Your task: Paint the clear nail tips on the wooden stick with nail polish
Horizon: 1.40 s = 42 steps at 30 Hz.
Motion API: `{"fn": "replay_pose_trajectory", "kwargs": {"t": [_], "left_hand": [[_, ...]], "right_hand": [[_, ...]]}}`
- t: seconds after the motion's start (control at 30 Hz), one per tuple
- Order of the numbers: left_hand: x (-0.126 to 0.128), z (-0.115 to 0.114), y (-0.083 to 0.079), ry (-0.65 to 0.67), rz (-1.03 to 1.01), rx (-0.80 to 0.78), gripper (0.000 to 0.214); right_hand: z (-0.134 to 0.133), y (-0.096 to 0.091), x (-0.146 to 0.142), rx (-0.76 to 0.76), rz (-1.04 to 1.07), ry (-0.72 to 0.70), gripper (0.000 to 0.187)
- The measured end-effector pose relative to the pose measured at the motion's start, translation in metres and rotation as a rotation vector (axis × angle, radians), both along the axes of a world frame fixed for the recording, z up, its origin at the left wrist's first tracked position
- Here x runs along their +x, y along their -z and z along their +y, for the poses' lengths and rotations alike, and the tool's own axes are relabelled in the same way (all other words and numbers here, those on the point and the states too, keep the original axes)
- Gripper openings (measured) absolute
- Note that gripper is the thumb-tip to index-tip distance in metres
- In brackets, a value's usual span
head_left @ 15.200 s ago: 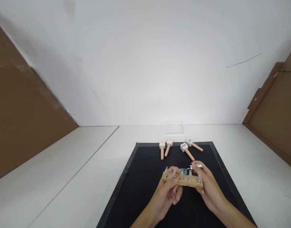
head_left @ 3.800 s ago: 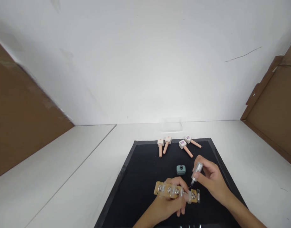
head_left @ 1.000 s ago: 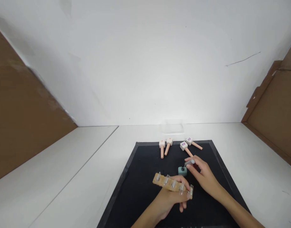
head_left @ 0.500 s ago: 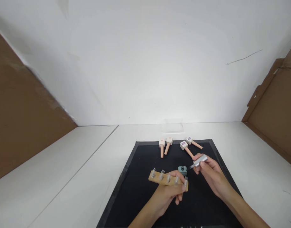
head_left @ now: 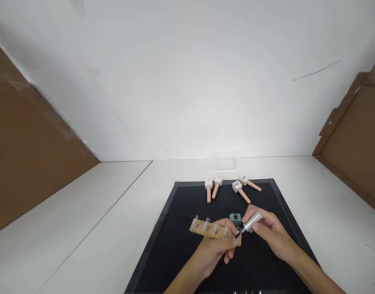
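My left hand (head_left: 216,247) is closed on a tan, bumpy-edged strip (head_left: 202,229) that carries a row of several clear nail tips (head_left: 216,227). Between the fingers and thumb of my right hand (head_left: 268,232) is a nail polish brush (head_left: 252,221) with a silver cap. Its dark bristles point down and left, at the nail tip on the strip's right end; whether they touch it I cannot tell. Just behind, an uncapped green nail polish bottle (head_left: 235,218) stands upright on the black mat (head_left: 175,253).
Two white bottles with peach caps lie at the mat's back left, one being this bottle (head_left: 208,184). Two more with purple labels, including this bottle (head_left: 237,186), lie at the back right. Behind them is a clear plastic tray (head_left: 222,162). Brown cardboard (head_left: 355,134) borders the table.
My right hand has brought the brush down and left, from beside the green bottle to the strip's right end. My left hand with the strip has shifted slightly left.
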<state>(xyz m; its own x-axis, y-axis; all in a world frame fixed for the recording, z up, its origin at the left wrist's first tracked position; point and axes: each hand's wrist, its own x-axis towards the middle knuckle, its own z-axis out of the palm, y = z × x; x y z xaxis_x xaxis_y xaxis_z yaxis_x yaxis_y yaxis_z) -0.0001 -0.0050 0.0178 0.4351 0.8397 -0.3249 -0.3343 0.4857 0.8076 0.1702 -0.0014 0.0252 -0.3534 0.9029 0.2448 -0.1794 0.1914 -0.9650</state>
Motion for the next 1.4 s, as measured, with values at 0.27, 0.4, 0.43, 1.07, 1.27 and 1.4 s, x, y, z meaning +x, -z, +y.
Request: {"fn": "replay_pose_trajectory", "kwargs": {"t": [0.27,0.4,0.43,1.07,1.27,1.4], "left_hand": [[-0.001,0.001,0.001,0.005,-0.008,0.008,0.039],[-0.001,0.000,0.002,0.019,-0.016,-0.005,0.039],[-0.001,0.000,0.002,0.024,-0.018,-0.006,0.039],[-0.001,-0.002,0.012,0.095,-0.088,0.033,0.040],[-0.002,-0.001,0.013,0.112,-0.115,0.031,0.039],[-0.002,0.000,0.014,0.125,-0.130,0.049,0.037]], "right_hand": [[0.001,-0.001,0.002,0.039,0.033,0.039,0.023],[0.000,-0.004,0.001,0.045,0.005,-0.035,0.025],[-0.001,-0.004,0.001,0.047,-0.006,-0.038,0.024],[-0.004,-0.009,0.000,0.091,0.053,-0.078,0.026],[-0.005,-0.010,0.001,0.121,-0.002,-0.052,0.027],[-0.006,-0.013,0.000,0.135,0.001,-0.064,0.029]]}}
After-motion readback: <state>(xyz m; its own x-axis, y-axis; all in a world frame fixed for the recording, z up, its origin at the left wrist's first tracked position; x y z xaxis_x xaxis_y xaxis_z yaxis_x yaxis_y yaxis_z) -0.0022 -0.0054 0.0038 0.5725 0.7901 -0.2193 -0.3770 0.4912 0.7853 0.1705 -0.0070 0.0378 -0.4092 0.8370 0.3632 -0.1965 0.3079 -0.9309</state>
